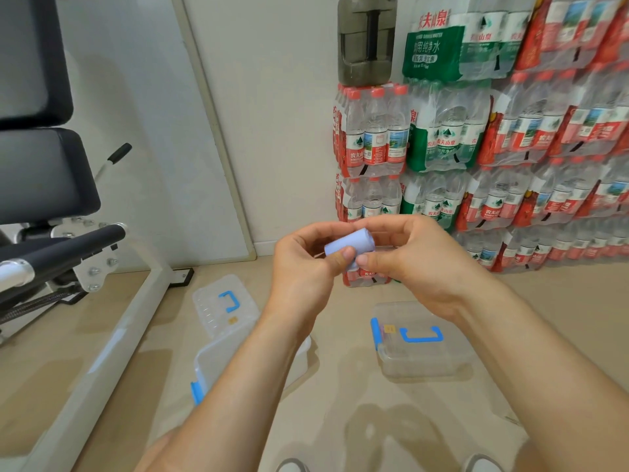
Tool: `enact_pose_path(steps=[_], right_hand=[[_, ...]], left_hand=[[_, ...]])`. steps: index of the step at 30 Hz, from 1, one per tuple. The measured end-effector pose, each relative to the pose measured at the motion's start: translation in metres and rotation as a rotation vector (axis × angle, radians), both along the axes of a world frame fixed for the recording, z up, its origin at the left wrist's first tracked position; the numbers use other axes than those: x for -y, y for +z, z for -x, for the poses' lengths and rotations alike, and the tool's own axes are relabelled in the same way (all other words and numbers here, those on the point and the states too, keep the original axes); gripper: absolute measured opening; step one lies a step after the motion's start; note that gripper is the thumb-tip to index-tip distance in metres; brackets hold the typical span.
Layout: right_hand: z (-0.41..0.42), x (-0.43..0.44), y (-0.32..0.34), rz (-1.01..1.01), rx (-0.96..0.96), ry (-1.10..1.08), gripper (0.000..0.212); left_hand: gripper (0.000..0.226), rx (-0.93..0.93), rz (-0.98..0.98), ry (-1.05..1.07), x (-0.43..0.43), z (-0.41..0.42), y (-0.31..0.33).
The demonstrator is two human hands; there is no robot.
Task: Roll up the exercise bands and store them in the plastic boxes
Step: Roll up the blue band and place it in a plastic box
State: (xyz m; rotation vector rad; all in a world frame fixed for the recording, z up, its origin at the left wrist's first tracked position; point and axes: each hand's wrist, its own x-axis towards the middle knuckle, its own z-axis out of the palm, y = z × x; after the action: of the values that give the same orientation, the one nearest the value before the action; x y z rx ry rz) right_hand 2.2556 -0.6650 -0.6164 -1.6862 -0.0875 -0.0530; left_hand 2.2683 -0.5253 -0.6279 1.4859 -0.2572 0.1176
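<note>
A light blue exercise band (pixel 350 246), rolled into a short cylinder, is held up in front of me between both hands. My left hand (pixel 308 267) grips its left end with the thumb pressed on the front. My right hand (pixel 413 258) pinches the right end, thumb under it. On the floor below stand two clear plastic boxes with blue clips: an open box (pixel 214 361) at lower left, partly hidden by my left forearm, with its lid (pixel 223 303) lying behind it, and a closed box (pixel 422 338) to the right.
Stacked shrink-wrapped packs of water bottles (pixel 476 144) line the wall at right, with a dark jug (pixel 367 39) on top. A weight bench (pixel 44 199) and its white frame (pixel 112 338) fill the left. My shoes (pixel 292 466) show at the bottom edge.
</note>
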Motion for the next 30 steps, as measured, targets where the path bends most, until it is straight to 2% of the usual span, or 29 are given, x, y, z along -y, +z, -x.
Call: enact_pose_path(steps=[5, 10, 13, 15, 19, 21, 26, 30], right_hand=[[-0.001, -0.001, 0.001, -0.077, 0.006, -0.038, 0.022], [-0.004, -0.001, 0.002, -0.136, -0.011, -0.082, 0.037], [-0.001, 0.0, 0.004, -0.05, 0.043, -0.094, 0.045], [0.002, -0.001, 0.007, 0.021, 0.101, -0.076, 0.049], [0.004, -0.005, 0.007, 0.098, 0.089, 0.001, 0.052], [0.003, -0.004, 0.007, 0.073, 0.067, 0.024, 0.051], [0.001, -0.004, 0.008, -0.065, 0.085, -0.051, 0.029], [0.001, 0.004, 0.007, -0.074, -0.088, 0.116, 0.051]], left_hand=[[0.034, 0.056, -0.058, -0.015, 0.0, 0.002, 0.0], [0.038, 0.107, -0.157, -0.011, 0.008, 0.005, -0.002], [0.056, 0.175, -0.358, -0.027, 0.004, 0.005, -0.003], [0.056, 0.216, -0.452, -0.068, 0.001, 0.007, -0.001], [0.049, 0.15, -0.43, -0.093, -0.003, 0.008, 0.002], [0.046, 0.118, -0.376, -0.083, -0.006, 0.007, 0.002], [0.038, 0.075, -0.21, -0.022, -0.004, 0.006, 0.006], [0.033, 0.04, -0.051, 0.048, -0.01, 0.0, 0.004]])
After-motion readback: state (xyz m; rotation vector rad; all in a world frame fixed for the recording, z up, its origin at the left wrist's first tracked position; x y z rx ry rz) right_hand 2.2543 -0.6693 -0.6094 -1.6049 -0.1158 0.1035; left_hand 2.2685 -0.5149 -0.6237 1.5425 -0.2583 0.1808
